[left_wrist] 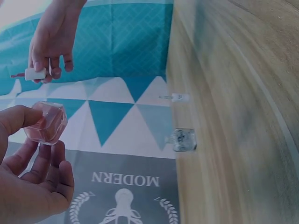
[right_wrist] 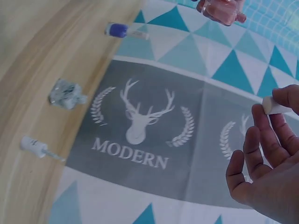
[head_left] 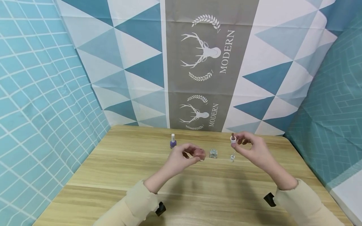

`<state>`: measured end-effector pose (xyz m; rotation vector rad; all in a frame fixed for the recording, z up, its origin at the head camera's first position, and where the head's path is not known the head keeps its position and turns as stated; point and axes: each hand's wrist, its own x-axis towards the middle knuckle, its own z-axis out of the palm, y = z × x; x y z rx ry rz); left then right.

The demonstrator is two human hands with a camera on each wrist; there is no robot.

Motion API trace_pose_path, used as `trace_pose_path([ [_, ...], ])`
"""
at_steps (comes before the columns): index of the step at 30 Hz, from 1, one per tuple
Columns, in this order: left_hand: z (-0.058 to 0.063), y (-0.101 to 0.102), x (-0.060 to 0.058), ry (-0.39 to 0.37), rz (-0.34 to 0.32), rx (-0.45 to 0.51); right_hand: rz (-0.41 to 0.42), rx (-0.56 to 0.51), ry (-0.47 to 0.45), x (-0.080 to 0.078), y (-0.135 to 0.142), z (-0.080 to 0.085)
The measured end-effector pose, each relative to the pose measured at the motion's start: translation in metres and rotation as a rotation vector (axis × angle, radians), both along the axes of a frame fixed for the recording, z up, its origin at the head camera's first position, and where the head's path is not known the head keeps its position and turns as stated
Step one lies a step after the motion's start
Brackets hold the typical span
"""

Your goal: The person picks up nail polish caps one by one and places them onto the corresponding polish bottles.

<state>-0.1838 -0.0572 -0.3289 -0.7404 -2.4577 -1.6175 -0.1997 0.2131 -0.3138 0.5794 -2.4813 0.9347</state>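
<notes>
My left hand (head_left: 181, 156) grips a small glass nail polish bottle (left_wrist: 48, 125) of pink polish, raised over the table. In the left wrist view its thumb lies on one side and the fingers on the other. To the right, my right hand (head_left: 257, 150) pinches a white nail polish cap (right_wrist: 273, 106) between thumb and fingers. The cap's brush (head_left: 233, 135), coated pinkish brown, points upward in the head view. Between the hands, an uncapped clear glass bottle (head_left: 213, 153) with silvery contents stands on the table. Beside it, another white cap (right_wrist: 32, 145) rests with its brush upward.
A purple nail polish bottle (head_left: 173, 143) with a white cap stands beyond my left hand on the wooden table (head_left: 113, 175). Patterned cloth (head_left: 198, 84) hangs behind the table's back edge. Blue cloth walls (head_left: 34, 103) flank it.
</notes>
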Motion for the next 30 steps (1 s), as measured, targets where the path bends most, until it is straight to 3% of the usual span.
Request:
trace_pose_path([
  [6, 0.009, -0.006, 0.011, 0.018, 0.006, 0.028, -0.030, -0.008, 0.055, 0.010, -0.008, 0.008],
  [12, 0.010, -0.007, 0.018, 0.021, 0.019, 0.055, -0.024, -0.040, 0.081, 0.018, -0.017, 0.012],
  [21, -0.022, -0.009, 0.008, 0.063, 0.065, 0.109, 0.044, -0.108, 0.069, 0.027, -0.029, 0.012],
  [25, -0.030, -0.007, 0.006, 0.062, 0.083, 0.148, 0.064, -0.105, 0.064, 0.027, -0.032, 0.008],
  [30, -0.033, -0.003, 0.010, 0.004, 0.109, 0.151, 0.086, -0.106, 0.070, 0.025, -0.035, 0.000],
])
